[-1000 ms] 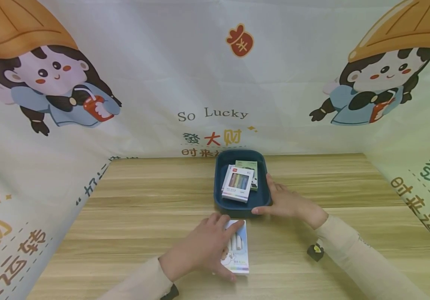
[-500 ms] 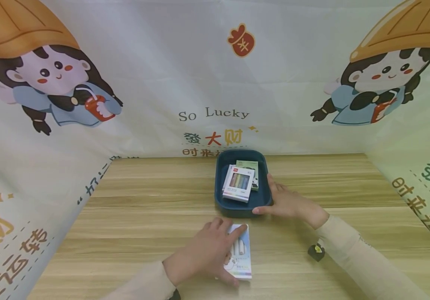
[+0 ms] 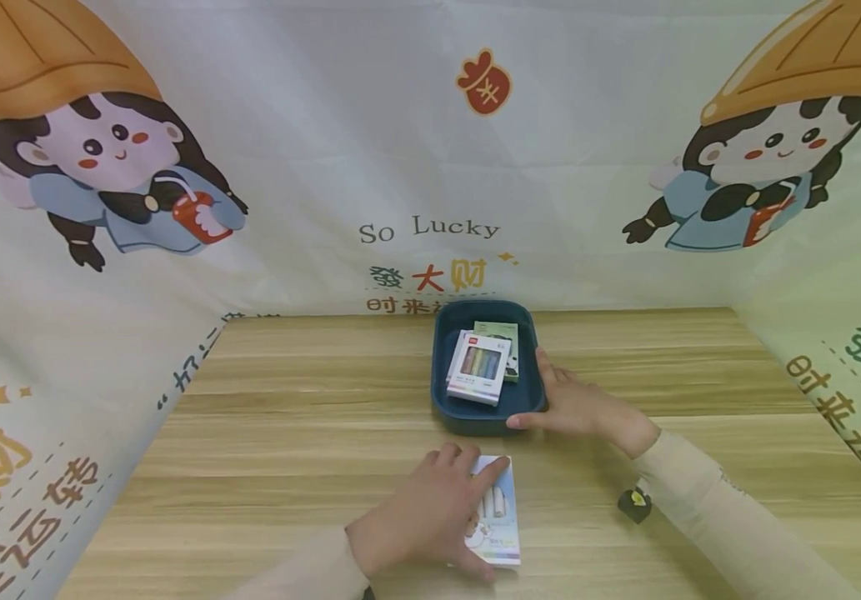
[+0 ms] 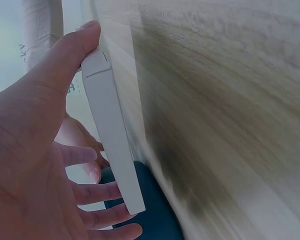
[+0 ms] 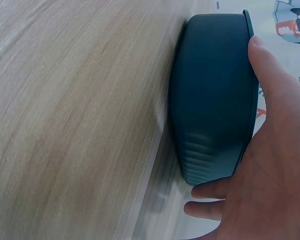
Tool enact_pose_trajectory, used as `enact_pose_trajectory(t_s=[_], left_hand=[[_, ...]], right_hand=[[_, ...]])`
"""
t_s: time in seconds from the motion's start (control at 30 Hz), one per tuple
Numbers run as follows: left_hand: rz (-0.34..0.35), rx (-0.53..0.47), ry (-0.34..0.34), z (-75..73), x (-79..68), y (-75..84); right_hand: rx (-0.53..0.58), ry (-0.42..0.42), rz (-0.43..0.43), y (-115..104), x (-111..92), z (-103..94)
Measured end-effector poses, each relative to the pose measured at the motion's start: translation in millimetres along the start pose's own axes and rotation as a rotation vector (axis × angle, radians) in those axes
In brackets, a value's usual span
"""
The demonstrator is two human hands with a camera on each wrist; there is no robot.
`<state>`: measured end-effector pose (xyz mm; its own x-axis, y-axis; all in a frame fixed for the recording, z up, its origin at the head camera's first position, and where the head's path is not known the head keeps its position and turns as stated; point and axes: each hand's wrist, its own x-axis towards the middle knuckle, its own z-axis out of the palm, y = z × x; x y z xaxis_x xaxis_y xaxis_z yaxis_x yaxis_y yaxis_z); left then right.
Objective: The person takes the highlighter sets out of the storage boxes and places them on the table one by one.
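Between thumb and fingertips my left hand (image 3: 422, 508) holds a flat light-blue box of white chalk (image 3: 507, 542) by its two ends, in front of the bin. In the left wrist view the white side (image 4: 110, 132) of this box faces the camera. My right hand (image 3: 583, 406) grips the near right corner of a dark blue plastic bin (image 3: 468, 424), thumb at the front and fingers along the right side. Inside the bin lies a white box of coloured chalk (image 3: 468, 389), partly over a green box (image 3: 496, 327). In the right wrist view, the thumb presses the bin's rim (image 5: 254, 90).
The bin stands on a wood-grain table (image 3: 310, 375), close to the back edge. A white cloth (image 3: 310, 133) printed with cartoon figures and lettering rises behind and along both sides. A black strap piece (image 3: 634, 504) hangs under the right wrist.
My left hand has moved slightly to the right and toward me, with the box of white chalk in it. The right hand and the bin have stayed nearly in place.
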<state>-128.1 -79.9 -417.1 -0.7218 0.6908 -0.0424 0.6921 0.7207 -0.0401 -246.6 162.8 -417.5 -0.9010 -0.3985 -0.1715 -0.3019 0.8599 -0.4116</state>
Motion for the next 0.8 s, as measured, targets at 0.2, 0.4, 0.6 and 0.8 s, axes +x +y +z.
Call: enact_pose_trajectory(t_s=[0.2,0.4,0.6,0.8], left_hand=[[0.005,-0.012,0.0,0.9,6.9,7.4],[0.013,0.011,0.021,4.6,14.2,13.0],[0.014,0.025,0.022,6.1,20.3,18.2],[-0.011,0.033,-0.005,5.8,25.4,24.2]], right_hand=[[0.0,-0.004,0.002,0.4,0.5,0.3],[-0.001,-0.005,0.003,-0.2,-0.3,-0.3],[-0.002,-0.005,0.001,0.0,-1.5,0.5],[0.001,-0.005,-0.002,0.7,-1.4,0.3]])
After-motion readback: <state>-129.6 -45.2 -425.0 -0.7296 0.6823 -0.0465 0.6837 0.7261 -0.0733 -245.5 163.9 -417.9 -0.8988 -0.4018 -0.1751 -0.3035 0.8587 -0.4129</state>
